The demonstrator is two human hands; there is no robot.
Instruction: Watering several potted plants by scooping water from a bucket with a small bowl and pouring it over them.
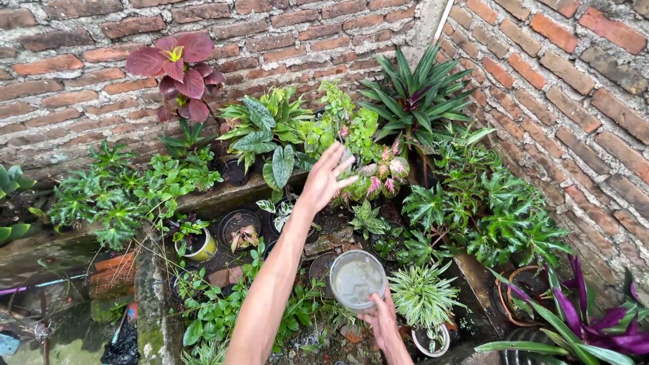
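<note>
— Over the potted plants in the brick corner, what are the two hands doing?

— The left hand (326, 177) is stretched out on a bare arm, fingers spread wide and loose, holding nothing; it hovers just in front of the pink-leaved plant (382, 174). The right hand (380, 319) grips the near rim of a round metal cup (357, 278) from below, the cup held about level with cloudy water in it (how full, I cannot tell).

— And where is the cup against the plants?

— Low in the middle, above the dark pots, just beside the striped white-green plant (423, 295) in its white pot (431, 341).

— What lies farther out?

— A yellow pot (203, 247) to the left, a red-leaved plant (178, 71) high against the brick wall (61, 61), a spiky green plant (418, 91) in the corner, and purple leaves (602, 324) at the lower right.
</note>
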